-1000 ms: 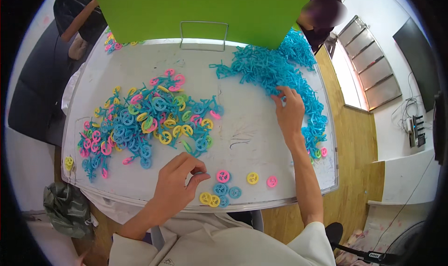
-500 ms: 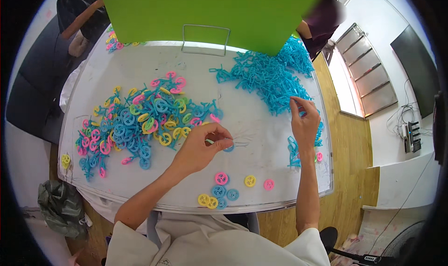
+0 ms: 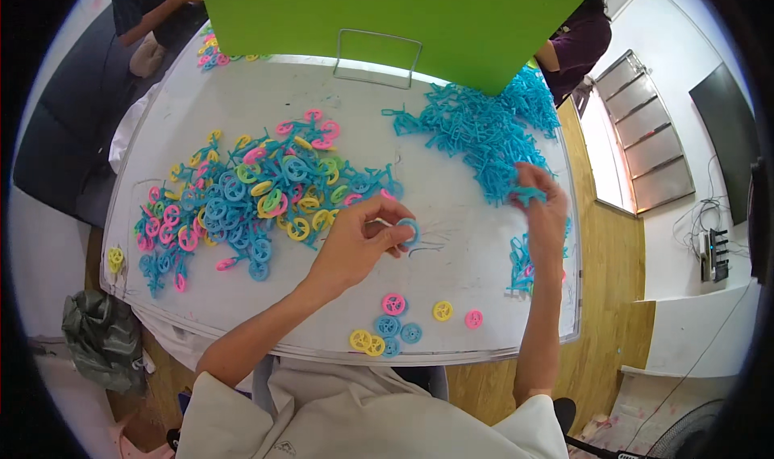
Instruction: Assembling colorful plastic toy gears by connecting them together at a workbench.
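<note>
My left hand, above the middle of the table, pinches a blue plastic wheel between thumb and fingers. Over the near edge of a heap of blue forked plastic pieces, my right hand grips one blue forked piece at its fingertips. The two hands are apart. Left of my left hand lies a large pile of blue forked pieces fitted with coloured wheels. Nearer me are several loose wheels, among them a pink wheel and a yellow wheel.
A green panel with a wire frame stands across the far side of the white table. More blue pieces lie beside my right forearm. Two other people are beyond the panel, one at each side.
My right hand has closed on a blue forked piece at the heap's edge. My left hand has turned, so the wheel shows more of its face. The whole view has shifted slightly.
</note>
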{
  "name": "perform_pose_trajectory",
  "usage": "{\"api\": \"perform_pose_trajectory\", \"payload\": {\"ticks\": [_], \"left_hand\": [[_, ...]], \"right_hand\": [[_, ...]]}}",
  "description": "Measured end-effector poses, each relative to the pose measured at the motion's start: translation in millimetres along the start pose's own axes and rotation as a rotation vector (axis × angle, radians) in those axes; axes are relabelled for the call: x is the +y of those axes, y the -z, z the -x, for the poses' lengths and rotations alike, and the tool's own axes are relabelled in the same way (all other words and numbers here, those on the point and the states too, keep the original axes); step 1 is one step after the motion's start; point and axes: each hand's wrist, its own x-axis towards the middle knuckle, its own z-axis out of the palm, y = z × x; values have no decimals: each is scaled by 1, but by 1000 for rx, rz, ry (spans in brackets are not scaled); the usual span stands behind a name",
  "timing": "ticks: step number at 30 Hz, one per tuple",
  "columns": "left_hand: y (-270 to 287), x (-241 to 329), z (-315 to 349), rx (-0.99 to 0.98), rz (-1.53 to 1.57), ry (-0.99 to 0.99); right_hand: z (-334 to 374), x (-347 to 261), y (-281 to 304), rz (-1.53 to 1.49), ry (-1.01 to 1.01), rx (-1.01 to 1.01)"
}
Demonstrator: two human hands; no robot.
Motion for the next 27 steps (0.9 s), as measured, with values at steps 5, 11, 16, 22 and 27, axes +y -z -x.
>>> {"api": "perform_pose_trajectory", "payload": {"ticks": [5,11,16,22,27], "left_hand": [[3,-5,-1,65,125,-111],[5,-7,-1,51,85,-136],[8,-13,-3,-23,82,-102],[3,-8,-1,21,163,-41],[2,-8,-1,30,192,-9]], "right_hand": [[30,-9,-44,-149,-161,-467],[43,-23,-70,-179,-271,-652],[45,-12,-72,-165,-325,-644],[46,-9,-71,-219,-309,-638],[48,-10,-68,-45,-125,-657]]}}
